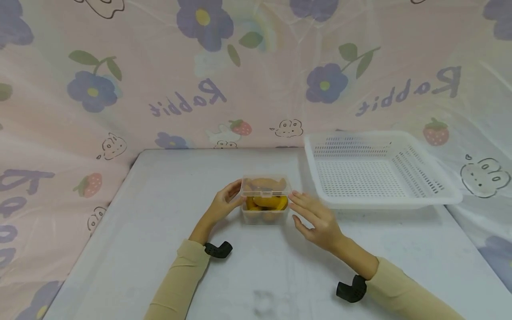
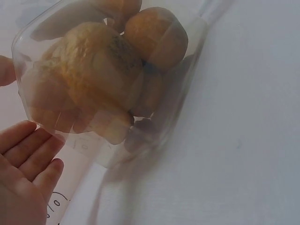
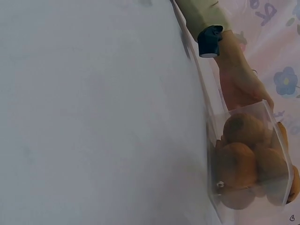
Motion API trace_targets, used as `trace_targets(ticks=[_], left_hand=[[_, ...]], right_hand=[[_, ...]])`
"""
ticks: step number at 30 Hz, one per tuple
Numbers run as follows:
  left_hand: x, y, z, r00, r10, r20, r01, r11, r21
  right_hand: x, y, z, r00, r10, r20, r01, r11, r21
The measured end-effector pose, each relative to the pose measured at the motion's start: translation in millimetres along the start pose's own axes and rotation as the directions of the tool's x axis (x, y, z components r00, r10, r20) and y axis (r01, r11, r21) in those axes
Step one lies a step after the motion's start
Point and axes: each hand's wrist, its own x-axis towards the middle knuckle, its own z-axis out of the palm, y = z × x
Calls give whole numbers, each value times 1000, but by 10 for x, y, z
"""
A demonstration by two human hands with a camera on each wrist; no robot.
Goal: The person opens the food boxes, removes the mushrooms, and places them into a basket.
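Observation:
A clear plastic box (image 1: 266, 217) stands on the white table, packed with several rounded yellow-orange pieces (image 1: 267, 202) that look like fruit or small buns. Its clear lid (image 1: 265, 186), with a small front latch, sits raised above the rim, and the contents show in the gap. My left hand (image 1: 222, 203) is at the left side of the box, fingertips right at its wall. In the left wrist view its fingers (image 2: 35, 150) lie fairly straight. My right hand (image 1: 318, 220) is at the right side, fingers extended and fingertips by the lid's right edge, thumb apart.
A large white perforated basket (image 1: 436, 195) stands at the back right of the table (image 1: 168, 178), close behind my right hand. A printed curtain (image 1: 256, 71) hangs along the table's back and sides. Dark devices (image 1: 219, 250) are worn at both wrists.

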Motion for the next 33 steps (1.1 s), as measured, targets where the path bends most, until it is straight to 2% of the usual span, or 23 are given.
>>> trace_targets(ticks=[5, 9, 20, 28, 33], left_hand=[[8, -8, 3, 1000, 16, 1, -16, 1000, -2], [5, -3, 8, 1000, -6, -7, 6, 1000, -4], [-15, -9, -6, 1000, -6, 5, 6, 999, -43], [-11, -22, 23, 1000, 17, -17, -19, 994, -107], [-5, -40, 36, 999, 17, -39, -21, 992, -123]], right_hand=[[-5, -6, 31, 1000, 18, 5, -18, 1000, -9], [14, -6, 46, 999, 45, -5, -45, 999, -4], [167, 66, 104, 990, 140, -36, -139, 990, 13], [277, 154, 147, 963, 270, -30, -268, 963, 38], [351, 212, 162, 950, 312, -20, -311, 950, 42]])
